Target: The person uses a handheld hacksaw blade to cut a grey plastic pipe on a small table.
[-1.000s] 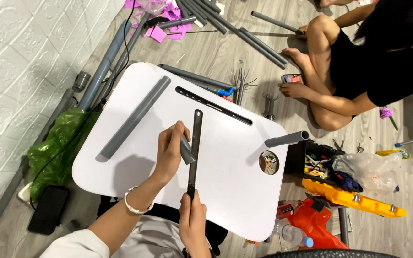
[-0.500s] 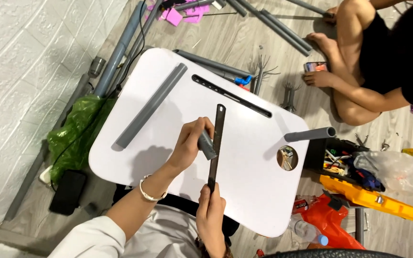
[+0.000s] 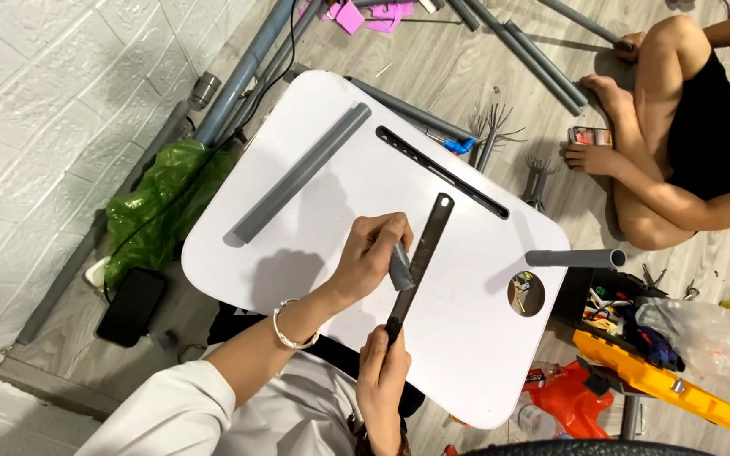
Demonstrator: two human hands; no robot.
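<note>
Since the earlier frame: no change of grip on either item; hands and tabletop now sitting slightly lower and further right in view, the short piece still pressed to the strip.

Left hand (image 3: 373, 253): fingers curling tight around a short grey pipe piece (image 3: 400, 267), pinching it from above against the tabletop. Pipe piece touching the left edge of a long dark metal ruler (image 3: 420, 262), roughly at its middle.

Right hand (image 3: 384, 371): fingers closing on the near end of the ruler, thumb on top, holding it flat. Ruler running diagonally away from the body across the white lap table (image 3: 466, 355), its far rounded end stopping just short of the long dark slot (image 3: 441, 171).

Further out: long grey pipe (image 3: 302, 173) lying diagonally on the table's left part, well apart from the hands. Another short grey pipe (image 3: 574, 258) overhanging the right edge, near the round hole (image 3: 525, 293). Bracelet (image 3: 285, 328) sitting on the left wrist.

Beyond the table: green plastic bag (image 3: 158, 211) on the floor at left; a second person (image 3: 686, 143) sitting on the floor at upper right; yellow and orange tools (image 3: 661, 380) at lower right.
</note>
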